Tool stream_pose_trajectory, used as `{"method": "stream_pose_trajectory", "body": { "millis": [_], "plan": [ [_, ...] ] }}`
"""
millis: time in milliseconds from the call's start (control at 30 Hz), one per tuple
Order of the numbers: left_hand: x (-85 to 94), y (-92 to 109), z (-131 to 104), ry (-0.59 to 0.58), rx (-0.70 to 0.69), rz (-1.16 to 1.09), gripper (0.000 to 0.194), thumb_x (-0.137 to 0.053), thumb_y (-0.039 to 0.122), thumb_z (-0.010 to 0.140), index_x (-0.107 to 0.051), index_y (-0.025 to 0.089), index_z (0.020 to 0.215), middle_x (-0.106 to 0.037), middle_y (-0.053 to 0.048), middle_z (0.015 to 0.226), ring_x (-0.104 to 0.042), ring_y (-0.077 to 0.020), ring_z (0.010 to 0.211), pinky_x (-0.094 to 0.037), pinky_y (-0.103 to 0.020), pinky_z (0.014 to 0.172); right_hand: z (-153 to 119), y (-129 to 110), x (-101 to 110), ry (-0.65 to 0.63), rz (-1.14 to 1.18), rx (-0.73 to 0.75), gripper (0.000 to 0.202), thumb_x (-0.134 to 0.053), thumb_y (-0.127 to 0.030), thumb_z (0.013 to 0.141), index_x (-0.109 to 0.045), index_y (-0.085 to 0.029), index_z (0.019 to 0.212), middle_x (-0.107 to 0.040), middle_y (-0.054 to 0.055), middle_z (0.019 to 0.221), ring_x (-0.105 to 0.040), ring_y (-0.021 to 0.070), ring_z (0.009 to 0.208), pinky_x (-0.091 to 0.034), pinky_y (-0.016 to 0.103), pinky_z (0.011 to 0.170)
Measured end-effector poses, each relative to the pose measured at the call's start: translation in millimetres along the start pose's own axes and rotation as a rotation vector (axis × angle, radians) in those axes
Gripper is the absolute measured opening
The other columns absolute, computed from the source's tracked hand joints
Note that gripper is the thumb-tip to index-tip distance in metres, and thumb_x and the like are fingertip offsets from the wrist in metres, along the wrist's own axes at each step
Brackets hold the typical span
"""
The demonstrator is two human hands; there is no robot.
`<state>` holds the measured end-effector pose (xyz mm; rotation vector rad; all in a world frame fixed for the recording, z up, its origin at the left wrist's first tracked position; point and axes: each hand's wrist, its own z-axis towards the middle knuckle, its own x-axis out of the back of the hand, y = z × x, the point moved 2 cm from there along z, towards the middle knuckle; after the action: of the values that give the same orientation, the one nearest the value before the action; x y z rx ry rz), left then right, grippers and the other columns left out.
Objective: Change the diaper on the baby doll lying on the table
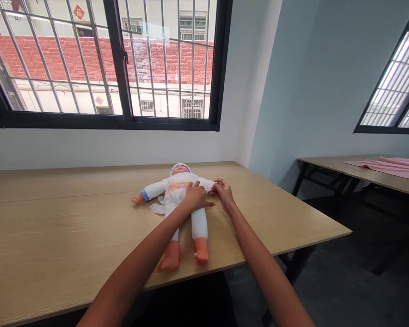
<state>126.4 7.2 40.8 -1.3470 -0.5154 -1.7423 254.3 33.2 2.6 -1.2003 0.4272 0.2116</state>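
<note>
A baby doll (172, 200) in white clothes lies on its back on the wooden table (71, 218), its head toward the window and its bare feet toward me. My left hand (195, 198) rests on the doll's belly, fingers stretched and thumb out to the side. At the end of the doll's arm on the right, my right hand (224, 193) pinches the white sleeve (206, 184); its fingers hide the doll's hand there. The opposite sleeve has a blue cuff (145, 195). White crumpled cloth or tissue (159, 206) lies beside the doll's hip.
The table's front edge runs close to me, below the doll's feet. A barred window (122, 68) is in the wall behind. To the right, past a gap, stands a second table (327, 165) with pink striped cloth (391, 167) on it.
</note>
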Motion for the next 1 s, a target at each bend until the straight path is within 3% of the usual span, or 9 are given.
{"method": "stream_pose_trajectory", "body": {
  "millis": [100, 300, 500, 733, 900, 1000],
  "plan": [
    [-6.1, 2.6, 1.3, 0.023, 0.017, 0.019, 0.046, -0.06, 0.063, 0.081, -0.07, 0.019, 0.085, -0.071, -0.011, 0.096, -0.053, -0.033, 0.108, -0.037, -0.048, 0.094, 0.6, 0.5, 0.5, 0.005, 0.008, 0.007, 0.032, -0.069, -0.025, 0.056, -0.055, -0.021, 0.085, -0.059, -0.008, 0.06, -0.056, 0.0096, 0.051, -0.053, 0.024, 0.055],
    [-7.4, 2.7, -8.9, 0.179, 0.047, 0.023, 0.054, -0.059, 0.057, 0.086, -0.06, 0.014, 0.119, -0.065, -0.014, 0.119, -0.054, -0.0308, 0.112, -0.039, -0.045, 0.094, 2.9, 3.9, 3.6, 0.047, 0.043, 0.002, 0.033, -0.071, -0.027, 0.057, -0.054, -0.021, 0.085, -0.058, -0.008, 0.062, -0.056, 0.01, 0.055, -0.055, 0.025, 0.057],
    [-6.9, -2.3, -17.1, 0.2, -0.035, -0.092, 0.037, -0.054, 0.052, 0.092, -0.062, 0.019, 0.108, -0.068, -0.008, 0.118, -0.05, -0.0283, 0.126, -0.032, -0.048, 0.105, 1.7, 3.9, 4.9, 0.062, 0.064, 0.002, 0.033, -0.073, -0.028, 0.057, -0.055, -0.021, 0.085, -0.059, -0.007, 0.063, -0.056, 0.0103, 0.058, -0.056, 0.024, 0.057],
    [-11.8, -2.7, -18.0, 0.193, 0.007, -0.065, 0.043, -0.046, 0.056, 0.094, -0.065, 0.02, 0.108, -0.063, -0.012, 0.129, -0.038, -0.0325, 0.139, -0.021, -0.056, 0.114, 4.0, 5.0, 4.8, 0.049, 0.057, -0.024, 0.034, -0.075, -0.029, 0.057, -0.055, -0.022, 0.084, -0.058, -0.007, 0.062, -0.056, 0.0106, 0.057, -0.057, 0.025, 0.056],
    [-7.1, -4.0, -18.9, 0.248, 0.072, -0.069, 0.032, -0.054, 0.045, 0.092, -0.06, 0.02, 0.11, -0.061, -0.012, 0.129, -0.043, -0.0291, 0.133, -0.028, -0.05, 0.112, 5.0, 5.4, 5.8, 0.062, 0.056, -0.032, 0.034, -0.075, -0.03, 0.058, -0.056, -0.022, 0.084, -0.058, -0.007, 0.063, -0.056, 0.0111, 0.057, -0.057, 0.026, 0.055],
    [-5.1, -3.5, -20.8, 0.267, 0.035, -0.1, 0.029, -0.054, 0.046, 0.092, -0.061, 0.023, 0.11, -0.061, -0.01, 0.129, -0.045, -0.0275, 0.132, -0.027, -0.05, 0.112, 3.9, 4.7, 5.8, 0.049, 0.069, -0.03, 0.033, -0.075, -0.031, 0.058, -0.056, -0.022, 0.083, -0.058, -0.006, 0.062, -0.056, 0.0114, 0.056, -0.057, 0.026, 0.054]
  ]
}}
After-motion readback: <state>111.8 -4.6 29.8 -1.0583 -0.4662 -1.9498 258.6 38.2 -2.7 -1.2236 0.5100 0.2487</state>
